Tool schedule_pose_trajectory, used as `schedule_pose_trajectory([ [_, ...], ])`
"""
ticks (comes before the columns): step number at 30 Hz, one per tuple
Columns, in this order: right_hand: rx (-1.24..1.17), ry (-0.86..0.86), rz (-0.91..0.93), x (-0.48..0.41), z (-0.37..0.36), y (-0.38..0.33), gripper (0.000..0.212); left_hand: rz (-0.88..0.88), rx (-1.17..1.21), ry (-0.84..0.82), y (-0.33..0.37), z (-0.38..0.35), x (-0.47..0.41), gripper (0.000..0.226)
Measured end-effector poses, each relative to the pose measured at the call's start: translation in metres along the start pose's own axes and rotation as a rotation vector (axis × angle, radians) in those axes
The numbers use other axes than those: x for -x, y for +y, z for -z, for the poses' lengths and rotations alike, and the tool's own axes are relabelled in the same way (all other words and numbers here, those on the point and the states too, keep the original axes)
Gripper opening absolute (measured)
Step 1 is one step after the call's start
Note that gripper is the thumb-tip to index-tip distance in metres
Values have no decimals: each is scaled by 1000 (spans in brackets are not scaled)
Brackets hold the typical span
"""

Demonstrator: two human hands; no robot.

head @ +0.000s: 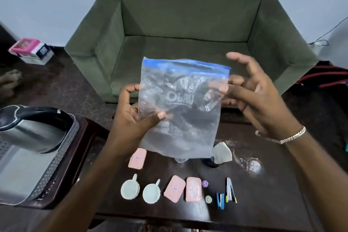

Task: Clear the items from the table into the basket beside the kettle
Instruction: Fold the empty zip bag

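Note:
I hold a clear zip bag point(180, 111) with a blue seal strip upright above the dark table point(263, 198). My left hand point(131, 117) pinches its left edge between thumb and fingers. My right hand point(252, 92) pinches the right edge near the top, its other fingers spread. On the table lie three pink cases point(174, 188), two pale green cups point(130, 188) with handles, a blue stapler point(220, 200), a bundle of pens point(230, 190), two small round caps point(205, 183) and a pale green lid point(222, 153). The grey basket point(54, 167) stands at the left beside the steel kettle point(32, 128).
A green armchair point(188, 24) stands right behind the table. A pink and white box point(31, 51) lies on the dark floor at the far left. A dark bottle cap point(211, 162) and a clear glass item point(181, 160) sit partly hidden under the bag.

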State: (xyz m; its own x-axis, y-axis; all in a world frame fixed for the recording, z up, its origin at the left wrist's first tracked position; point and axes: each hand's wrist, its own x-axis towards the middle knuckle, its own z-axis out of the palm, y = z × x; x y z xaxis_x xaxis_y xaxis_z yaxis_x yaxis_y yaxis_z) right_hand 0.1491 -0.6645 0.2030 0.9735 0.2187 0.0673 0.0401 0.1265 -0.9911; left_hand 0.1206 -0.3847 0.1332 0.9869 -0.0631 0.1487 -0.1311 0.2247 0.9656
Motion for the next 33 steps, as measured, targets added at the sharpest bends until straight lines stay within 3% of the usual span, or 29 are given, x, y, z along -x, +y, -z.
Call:
schedule_pose_trajectory([
  [2, -11, 127, 32, 9, -7, 22, 87, -46, 11, 28, -1, -7, -2, 65],
  [6, -38, 176, 59, 30, -25, 63, 91, -40, -32, 27, -7, -12, -2, 83],
  [9, -22, 145, 51, 31, -31, 71, 76, -37, -61, 29, -12, -14, 0, 85],
  [13, 91, 215, 31, 35, -29, 76, 48, -62, -230, 43, -16, -14, 3, 50],
  [18, 208, 262, -12, 35, -16, 74, 46, 21, -274, 58, -22, -14, 4, 51],
  [23, 592, 286, -35, 36, -11, 76, 37, -147, -710, 148, -24, -21, 7, 29],
  [26, 688, 280, -30, 36, -7, 77, 22, -156, -815, 166, -25, -23, 8, 5],
  [29, 696, 253, -44, 38, -5, 76, 11, -124, -805, 173, -26, -20, 6, 11],
  [33, 579, 244, -31, 41, -10, 73, 22, -64, -668, 212, -26, -24, 7, 23],
])
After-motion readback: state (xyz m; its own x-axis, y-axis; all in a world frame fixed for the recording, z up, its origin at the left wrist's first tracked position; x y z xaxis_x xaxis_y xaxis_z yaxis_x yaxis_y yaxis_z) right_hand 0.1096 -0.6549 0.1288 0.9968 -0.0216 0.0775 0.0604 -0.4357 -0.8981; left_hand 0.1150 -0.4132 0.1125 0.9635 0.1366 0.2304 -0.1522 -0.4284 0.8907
